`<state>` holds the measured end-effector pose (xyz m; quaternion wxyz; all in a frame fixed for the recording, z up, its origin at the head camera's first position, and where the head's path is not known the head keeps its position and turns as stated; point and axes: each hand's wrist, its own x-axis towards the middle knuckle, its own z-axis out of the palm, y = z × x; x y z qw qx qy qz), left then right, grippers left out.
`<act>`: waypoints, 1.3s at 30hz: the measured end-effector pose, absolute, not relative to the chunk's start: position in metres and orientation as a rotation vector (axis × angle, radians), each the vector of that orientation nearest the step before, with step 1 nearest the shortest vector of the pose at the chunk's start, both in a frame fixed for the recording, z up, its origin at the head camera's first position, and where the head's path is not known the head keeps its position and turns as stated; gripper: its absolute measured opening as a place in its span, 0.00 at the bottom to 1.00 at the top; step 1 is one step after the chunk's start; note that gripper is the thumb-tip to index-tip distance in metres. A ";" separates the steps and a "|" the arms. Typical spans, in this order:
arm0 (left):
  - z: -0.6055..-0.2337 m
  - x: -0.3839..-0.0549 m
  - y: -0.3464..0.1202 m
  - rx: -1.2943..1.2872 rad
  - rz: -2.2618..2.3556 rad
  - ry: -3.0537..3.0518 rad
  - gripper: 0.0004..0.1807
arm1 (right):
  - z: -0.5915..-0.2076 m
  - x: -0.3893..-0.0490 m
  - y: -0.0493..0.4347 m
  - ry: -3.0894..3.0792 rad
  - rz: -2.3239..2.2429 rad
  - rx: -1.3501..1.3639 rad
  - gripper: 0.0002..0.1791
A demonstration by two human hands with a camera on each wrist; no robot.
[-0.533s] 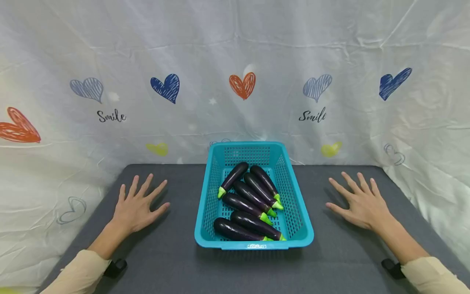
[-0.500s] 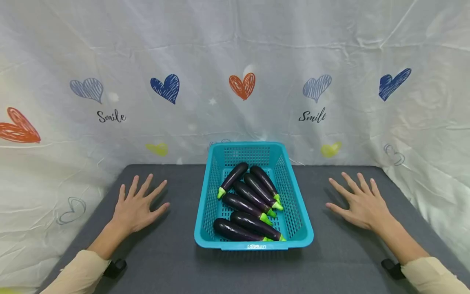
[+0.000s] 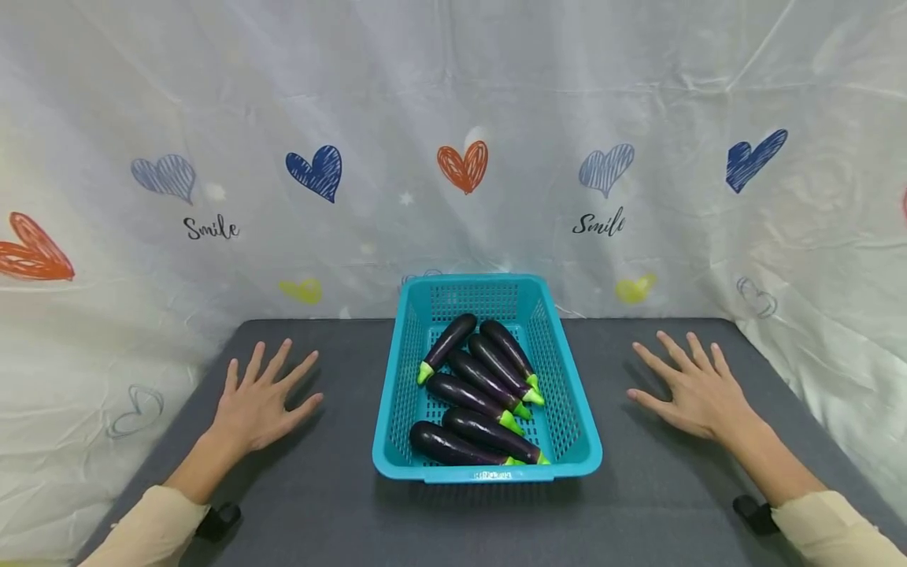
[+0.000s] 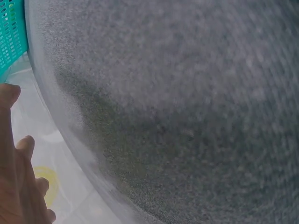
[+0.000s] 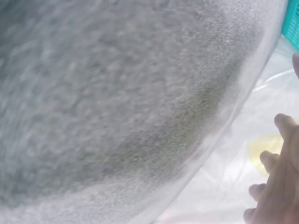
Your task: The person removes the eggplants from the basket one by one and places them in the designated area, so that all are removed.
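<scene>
Fingers spread, my left hand [image 3: 258, 405] is palm down over the left part of the table, apart from everything else. On the right side my right hand [image 3: 697, 394] is likewise spread, with nothing in it. Midway between the two stands a turquoise plastic basket [image 3: 383, 409] with perforated walls. Several dark purple eggplants [image 3: 471, 398] with green stem ends lie inside it, most slanting with their stems toward the lower right. One eggplant [image 3: 448, 345] at the back left points its stem to the lower left. In each wrist view a corner of the basket [image 4: 14, 35] shows beyond the hand.
Dark grey cloth covers the table [image 3: 319, 504]. Behind it and along the sides hangs a white curtain [image 3: 397, 102] printed with hearts and the word Smile. A black strap [image 3: 220, 520] is at the left cuff, and a similar black strap [image 3: 755, 516] at the right.
The whole head view has shifted very slightly to the left. Both hands, the basket and the eggplants stay as they were.
</scene>
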<state>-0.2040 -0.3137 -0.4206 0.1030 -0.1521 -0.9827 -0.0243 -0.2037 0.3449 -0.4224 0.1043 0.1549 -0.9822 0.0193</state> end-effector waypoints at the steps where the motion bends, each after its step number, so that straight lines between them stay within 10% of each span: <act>1: -0.420 -0.204 -0.314 -0.455 -0.086 -2.901 0.42 | -0.421 -0.204 0.345 -2.907 0.067 0.457 0.47; 39: -0.382 -0.241 -0.261 -0.707 -1.516 -2.604 0.30 | -0.378 -0.247 0.319 -2.572 1.297 0.641 0.22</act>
